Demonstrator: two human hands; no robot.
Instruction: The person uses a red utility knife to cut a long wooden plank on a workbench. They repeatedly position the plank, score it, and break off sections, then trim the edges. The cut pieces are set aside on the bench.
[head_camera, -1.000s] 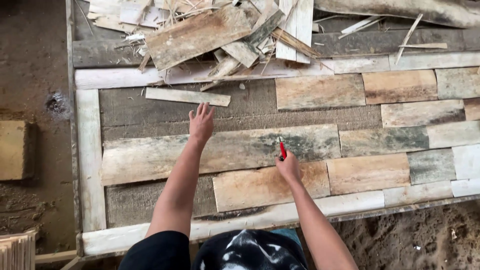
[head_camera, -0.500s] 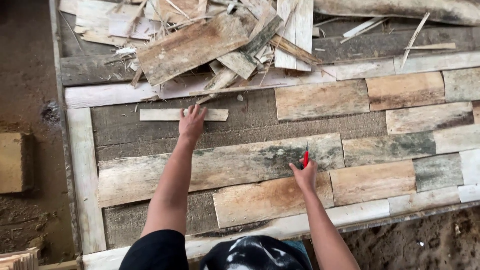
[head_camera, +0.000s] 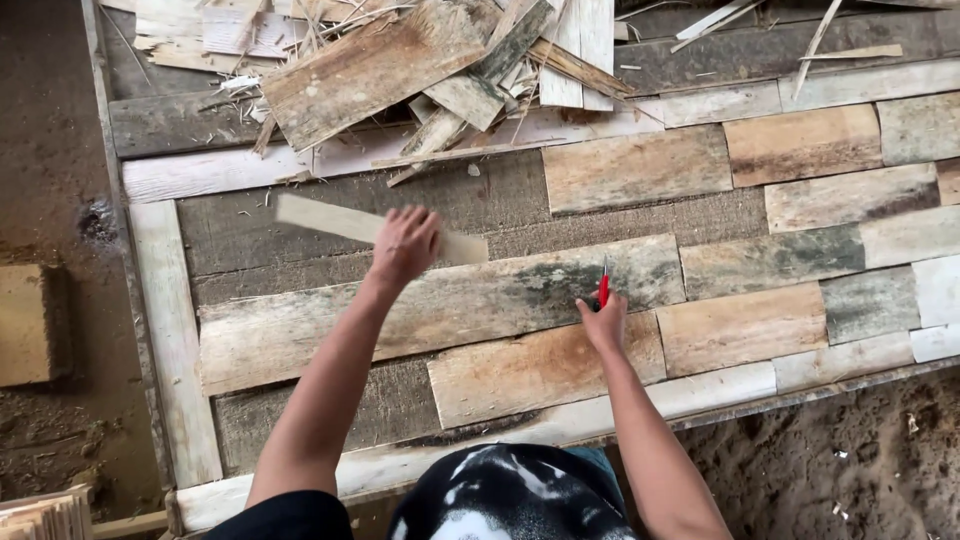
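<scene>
My left hand (head_camera: 405, 243) grips a thin pale wooden strip (head_camera: 320, 219), lifted and tilted just above the dark backing of a large wooden panel (head_camera: 300, 230). My right hand (head_camera: 605, 320) rests on a long weathered plank (head_camera: 500, 295) in the panel and holds a red marker (head_camera: 603, 287) pointing up. Rows of short planks in tan, grey and white fill the panel's right side.
A heap of scrap boards and splinters (head_camera: 400, 60) lies at the top of the panel. A pale frame rail (head_camera: 170, 340) borders the left side. Dirt ground surrounds it, with a wooden block (head_camera: 25, 325) at left and stacked strips (head_camera: 40, 515) at bottom left.
My left hand reached the thin strip lying on the backing, took hold of it and lifted it. My right hand stayed on the plank with the marker.
</scene>
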